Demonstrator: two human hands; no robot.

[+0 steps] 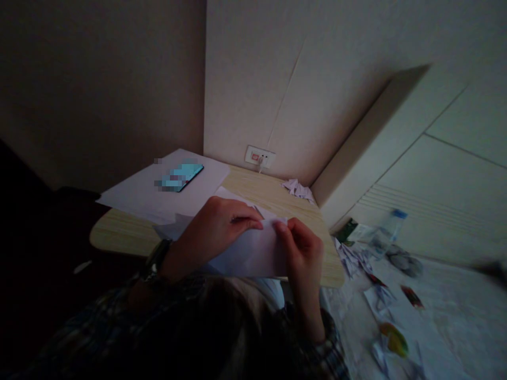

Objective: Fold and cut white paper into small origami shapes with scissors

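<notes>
Between my two hands a sheet of white paper is held up over the near edge of a small wooden table. My left hand, with a watch on its wrist, pinches the paper's upper edge between thumb and fingers. The upper right corner is gripped by my right hand, thumb in front and fingers curled behind. Farther left on the table, more white paper lies flat under a phone with a lit, partly blurred screen.
Folded paper pieces lie at the table's back right corner. Behind is a wall with a socket and a plug in it. On the pale surface at right are a clear bottle with a blue cap, folded papers and a yellow-green item.
</notes>
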